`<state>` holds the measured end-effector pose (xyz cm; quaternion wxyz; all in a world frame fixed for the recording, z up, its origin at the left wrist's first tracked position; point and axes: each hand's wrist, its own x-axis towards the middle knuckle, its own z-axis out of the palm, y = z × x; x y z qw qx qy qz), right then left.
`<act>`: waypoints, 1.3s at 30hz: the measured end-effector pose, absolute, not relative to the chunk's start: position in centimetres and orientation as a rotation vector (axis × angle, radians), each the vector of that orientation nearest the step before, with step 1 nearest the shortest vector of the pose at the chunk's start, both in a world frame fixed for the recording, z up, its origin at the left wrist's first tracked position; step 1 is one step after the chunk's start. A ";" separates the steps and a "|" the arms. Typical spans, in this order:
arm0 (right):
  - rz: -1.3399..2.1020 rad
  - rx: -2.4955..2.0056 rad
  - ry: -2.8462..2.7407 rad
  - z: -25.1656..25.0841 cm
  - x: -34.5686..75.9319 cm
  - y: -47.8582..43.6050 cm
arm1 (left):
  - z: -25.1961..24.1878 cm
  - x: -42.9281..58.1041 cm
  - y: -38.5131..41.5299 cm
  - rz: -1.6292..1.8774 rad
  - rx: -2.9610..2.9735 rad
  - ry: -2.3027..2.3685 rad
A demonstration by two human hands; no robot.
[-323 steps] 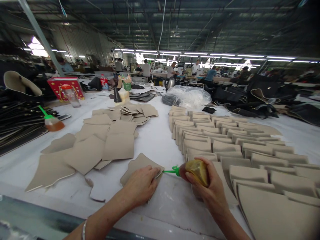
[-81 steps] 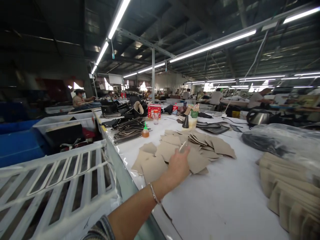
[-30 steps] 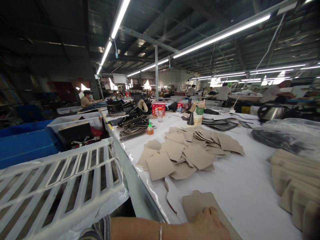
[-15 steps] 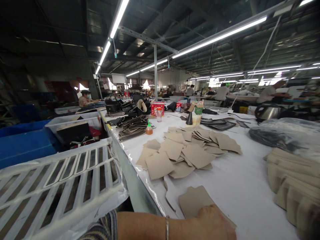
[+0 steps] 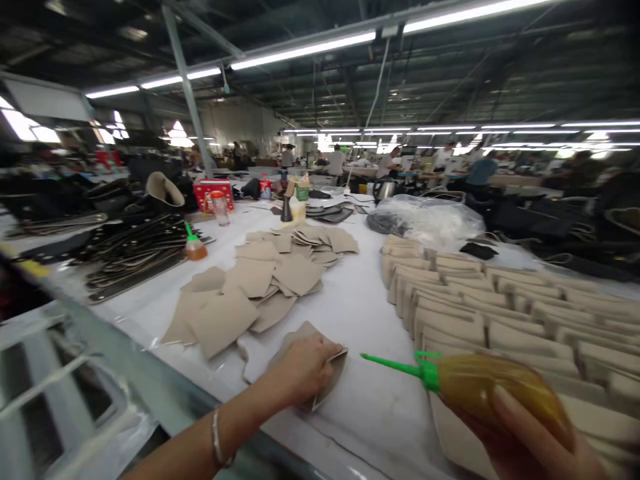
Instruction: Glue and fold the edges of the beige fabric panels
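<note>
My left hand (image 5: 306,366) lies on a beige cut piece (image 5: 327,375) near the table's front edge, fingers curled over it and pressing it down. My right hand (image 5: 530,440) is wrapped round an amber glue bottle (image 5: 493,393) with a green nozzle (image 5: 395,365) that points left toward the piece, a short gap from it. A loose heap of beige pieces (image 5: 260,287) sits beyond my left hand. Overlapping rows of the same pieces (image 5: 500,300) cover the table on the right.
A second glue bottle (image 5: 194,245) stands by black straps (image 5: 125,253) at the left. A red box (image 5: 213,194), bottles and a clear plastic bag (image 5: 425,220) lie farther back. Other people work at distant tables. A metal rail (image 5: 150,373) edges the table.
The view has swung right. My right hand with the glue bottle has come into view, and my left hand has drawn the beige piece toward the table's front.
</note>
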<state>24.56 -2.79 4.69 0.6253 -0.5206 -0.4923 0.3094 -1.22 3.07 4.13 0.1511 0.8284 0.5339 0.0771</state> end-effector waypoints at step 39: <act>0.402 -1.386 -1.693 1.7 21.2 -0.6 | 2.0 -1.2 3.5 0.181 2.371 1.504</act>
